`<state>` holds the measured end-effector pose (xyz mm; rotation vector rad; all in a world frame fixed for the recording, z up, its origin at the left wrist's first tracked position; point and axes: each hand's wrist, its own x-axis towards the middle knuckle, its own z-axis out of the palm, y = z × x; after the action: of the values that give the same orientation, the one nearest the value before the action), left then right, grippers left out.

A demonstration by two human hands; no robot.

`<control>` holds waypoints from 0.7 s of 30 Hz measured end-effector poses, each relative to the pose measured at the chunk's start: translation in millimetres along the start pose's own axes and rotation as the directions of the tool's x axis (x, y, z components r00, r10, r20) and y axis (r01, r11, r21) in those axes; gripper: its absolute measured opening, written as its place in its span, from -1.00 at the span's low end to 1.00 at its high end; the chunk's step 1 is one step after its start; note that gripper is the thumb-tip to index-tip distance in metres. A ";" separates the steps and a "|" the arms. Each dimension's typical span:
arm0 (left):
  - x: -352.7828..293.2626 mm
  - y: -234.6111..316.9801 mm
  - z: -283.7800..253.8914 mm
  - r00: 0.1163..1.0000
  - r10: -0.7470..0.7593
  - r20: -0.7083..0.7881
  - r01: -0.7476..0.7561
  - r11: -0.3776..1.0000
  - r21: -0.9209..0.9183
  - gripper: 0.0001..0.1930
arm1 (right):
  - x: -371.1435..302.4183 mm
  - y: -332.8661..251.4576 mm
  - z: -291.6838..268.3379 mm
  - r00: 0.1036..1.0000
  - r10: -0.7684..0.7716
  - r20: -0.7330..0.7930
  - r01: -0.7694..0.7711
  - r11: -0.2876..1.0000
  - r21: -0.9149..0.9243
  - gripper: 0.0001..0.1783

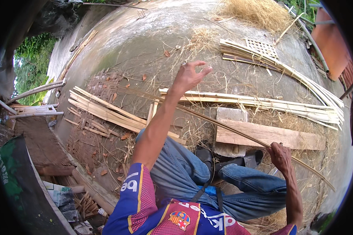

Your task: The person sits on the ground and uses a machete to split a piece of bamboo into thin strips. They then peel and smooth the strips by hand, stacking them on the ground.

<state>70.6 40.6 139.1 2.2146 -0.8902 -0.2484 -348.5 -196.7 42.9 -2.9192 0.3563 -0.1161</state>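
My right hand [280, 155] is closed around a long, thin bamboo strip [223, 125], near its right-hand end. The strip slants across in front of my knees, from the far left down to the near right. My left hand [191, 76] is raised beyond the strip, its thumb and fingers apart, with nothing in it. A ring shows on one of its fingers. Below the strip, a wooden plank [272, 136] rests over a pale concrete block [231, 114], close to my feet. Just past the strip lies a bundle of split bamboo [259, 103].
Another bamboo bundle [294, 74] curves along the far right, beside a straw heap [259, 15]. On the left, flat bamboo slats [106, 111] lie near a woven mat [100, 88]. Thin shavings litter the concrete ground. A dark green sheet [21, 184] stands at the near left.
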 end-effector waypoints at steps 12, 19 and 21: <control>-168.7 -206.8 -138.5 0.971 0.223 0.087 -0.234 0.811 0.536 -0.51 | 22.0 76.3 -82.2 0.963 -0.176 -0.204 0.137 0.972 -0.193 -0.79; -217.0 -106.7 -99.5 0.984 0.143 0.105 -0.168 0.939 0.299 -0.62 | 37.5 141.0 -104.1 0.958 -0.097 -0.272 -0.009 0.932 -0.363 -0.74; -226.3 -83.2 -89.3 0.979 0.140 0.149 -0.180 0.937 0.299 -0.59 | 57.3 155.5 -121.8 0.968 0.071 -0.243 -0.153 0.928 -0.338 -0.73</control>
<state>-16.5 282.2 126.7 2.4163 -1.2469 -0.1807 -341.2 -381.4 133.2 -3.2384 0.6434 -0.4116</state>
